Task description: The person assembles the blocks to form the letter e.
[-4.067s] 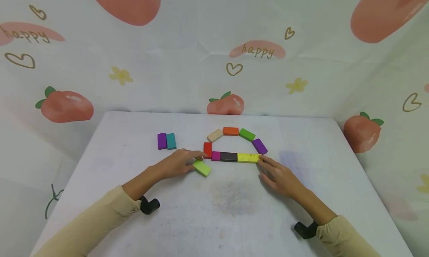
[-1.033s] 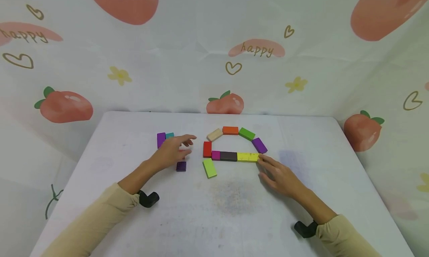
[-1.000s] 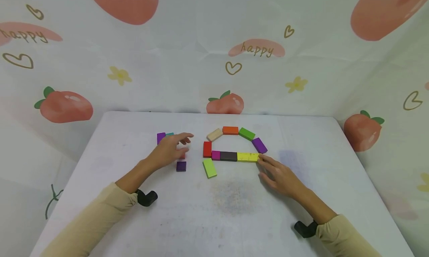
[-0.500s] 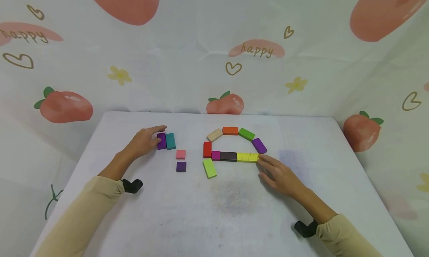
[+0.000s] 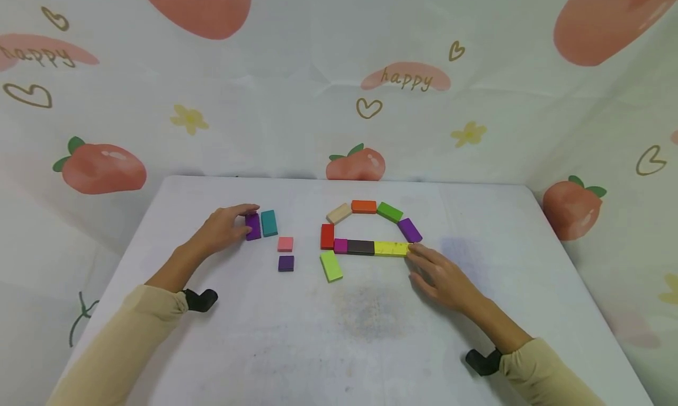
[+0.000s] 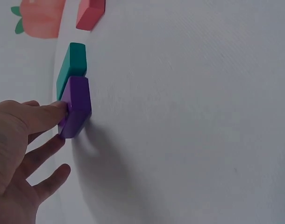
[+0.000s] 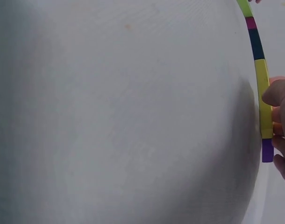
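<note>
My left hand [image 5: 219,229] pinches a purple block [image 5: 253,226] between thumb and fingers, at the left of the table. In the left wrist view the purple block [image 6: 77,105] stands close to a teal block [image 6: 73,63]; from the head a narrow gap parts it from the teal block [image 5: 269,223]. My right hand [image 5: 442,276] rests its fingertips at the right end of the yellow block [image 5: 391,249], fingers relaxed. That yellow block lies in a row with a black block [image 5: 361,248] and a magenta block [image 5: 341,246].
Above the row, red [image 5: 327,236], beige [image 5: 339,213], orange [image 5: 364,206], green [image 5: 389,212] and purple [image 5: 410,230] blocks form an arch. A lime block [image 5: 331,266] lies below the red one. Pink [image 5: 285,244] and dark purple [image 5: 286,263] squares lie between the hands.
My left hand has moved left from beside the pink square and taken hold of the purple block, which has shifted slightly away from the teal one. My right hand has stayed put.
</note>
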`<state>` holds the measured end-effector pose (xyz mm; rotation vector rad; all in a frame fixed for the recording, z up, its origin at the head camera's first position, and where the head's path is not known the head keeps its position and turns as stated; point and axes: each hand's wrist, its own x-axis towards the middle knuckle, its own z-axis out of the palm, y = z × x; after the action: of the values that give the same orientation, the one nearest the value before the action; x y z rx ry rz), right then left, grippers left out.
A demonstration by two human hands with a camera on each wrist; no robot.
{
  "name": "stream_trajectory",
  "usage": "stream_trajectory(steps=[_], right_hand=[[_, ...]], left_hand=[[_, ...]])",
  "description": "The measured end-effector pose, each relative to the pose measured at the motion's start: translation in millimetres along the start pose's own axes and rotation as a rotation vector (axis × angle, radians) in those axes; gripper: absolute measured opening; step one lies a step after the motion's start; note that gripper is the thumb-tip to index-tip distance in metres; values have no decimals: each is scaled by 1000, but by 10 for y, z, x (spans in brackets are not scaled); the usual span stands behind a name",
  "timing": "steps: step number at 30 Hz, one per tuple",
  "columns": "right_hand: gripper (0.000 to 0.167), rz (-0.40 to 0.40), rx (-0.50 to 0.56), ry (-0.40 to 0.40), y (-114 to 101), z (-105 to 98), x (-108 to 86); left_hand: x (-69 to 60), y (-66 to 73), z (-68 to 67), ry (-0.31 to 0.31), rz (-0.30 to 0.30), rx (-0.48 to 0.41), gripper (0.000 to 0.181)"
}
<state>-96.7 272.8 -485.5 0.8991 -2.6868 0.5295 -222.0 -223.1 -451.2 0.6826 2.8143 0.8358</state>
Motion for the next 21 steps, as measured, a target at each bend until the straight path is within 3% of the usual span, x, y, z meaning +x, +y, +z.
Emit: stream_trajectory(steps=[10,21], right_hand=[[50,-7,12,-10,-1,-4,10],[49,-27,41,-1,22,-3,15]], left_hand=[[-249,-15,-73,-36,21,46,51],[-491,25,-51,-36,56,34,55]])
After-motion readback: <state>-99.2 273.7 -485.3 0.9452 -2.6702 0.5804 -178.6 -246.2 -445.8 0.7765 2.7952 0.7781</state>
